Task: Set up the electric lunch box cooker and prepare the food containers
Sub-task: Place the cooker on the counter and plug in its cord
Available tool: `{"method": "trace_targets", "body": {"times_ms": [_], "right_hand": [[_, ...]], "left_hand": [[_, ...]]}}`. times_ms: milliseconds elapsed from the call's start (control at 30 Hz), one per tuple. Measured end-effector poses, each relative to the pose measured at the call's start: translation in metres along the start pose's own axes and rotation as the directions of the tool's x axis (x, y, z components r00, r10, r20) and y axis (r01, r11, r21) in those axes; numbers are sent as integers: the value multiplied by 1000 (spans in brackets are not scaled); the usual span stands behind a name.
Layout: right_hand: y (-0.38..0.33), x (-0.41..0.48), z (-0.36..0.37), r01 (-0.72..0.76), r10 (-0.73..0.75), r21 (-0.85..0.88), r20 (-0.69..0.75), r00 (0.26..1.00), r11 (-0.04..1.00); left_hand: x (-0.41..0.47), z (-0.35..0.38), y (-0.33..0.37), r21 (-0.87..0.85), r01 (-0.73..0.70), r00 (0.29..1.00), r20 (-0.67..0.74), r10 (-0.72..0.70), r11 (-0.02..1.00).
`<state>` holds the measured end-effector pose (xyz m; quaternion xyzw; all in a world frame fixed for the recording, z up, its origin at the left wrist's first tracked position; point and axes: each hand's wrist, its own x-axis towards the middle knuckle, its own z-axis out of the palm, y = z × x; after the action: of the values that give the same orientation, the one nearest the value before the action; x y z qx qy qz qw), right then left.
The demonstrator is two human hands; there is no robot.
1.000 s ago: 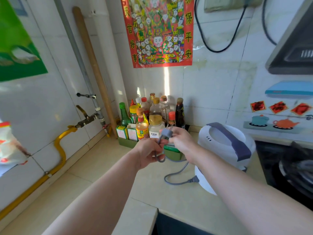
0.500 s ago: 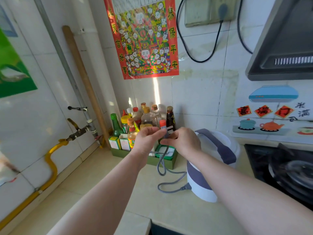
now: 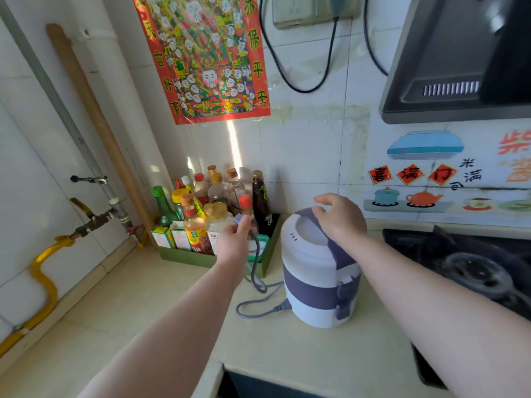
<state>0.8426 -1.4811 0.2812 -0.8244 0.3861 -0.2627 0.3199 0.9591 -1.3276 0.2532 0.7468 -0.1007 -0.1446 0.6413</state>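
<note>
— What are the hands doing?

— The left hand [image 3: 233,242] grasps the plug end of the grey power cord [image 3: 255,282], which runs up into its palm. The right hand [image 3: 342,221] lies over the purple handle [image 3: 306,213] with its fingers bent. I cannot tell whether they close round it.

— Where could it go wrong?

— The cord loops loosely on the counter [image 3: 172,297], right against the green tray [image 3: 184,255] of condiment bottles [image 3: 195,225]. If the plug were lifted toward the wall socket [image 3: 313,10], I'd expect the cord to snag a bottle or drag on the cooker. A right hand resting that lightly might not steady it. The gas hob [image 3: 474,271] is also near on the right.

— And the cooker itself?

— The electric lunch box cooker [image 3: 313,282] is a white cylinder with purple bands and side clasps. It stands upright and closed on the counter between the tray and the hob, with the cord plugged into its base.
</note>
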Motion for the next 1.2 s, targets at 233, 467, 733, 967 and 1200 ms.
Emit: {"method": "trace_targets", "body": {"times_ms": [233,467,733,967,1200], "right_hand": [[92,2,-9,-475,485,426,92,869,770],[147,-12,21,-757,608,380,452,653,531],[145,5,39,-744,503,526,549,667,412],[144,16,48,-706,414,645,580,702,294],[138,7,28,-645,473,733,500,726,217]], "left_hand": [[-5,40,-53,-147,394,917,-6,-399,907],[-20,55,-87,-122,514,853,-30,-521,849],[-27,68,-113,-280,553,819,10,-574,785],[-5,85,-116,-135,539,835,-39,-548,831],[26,116,-81,-113,494,868,6,-497,862]]}}
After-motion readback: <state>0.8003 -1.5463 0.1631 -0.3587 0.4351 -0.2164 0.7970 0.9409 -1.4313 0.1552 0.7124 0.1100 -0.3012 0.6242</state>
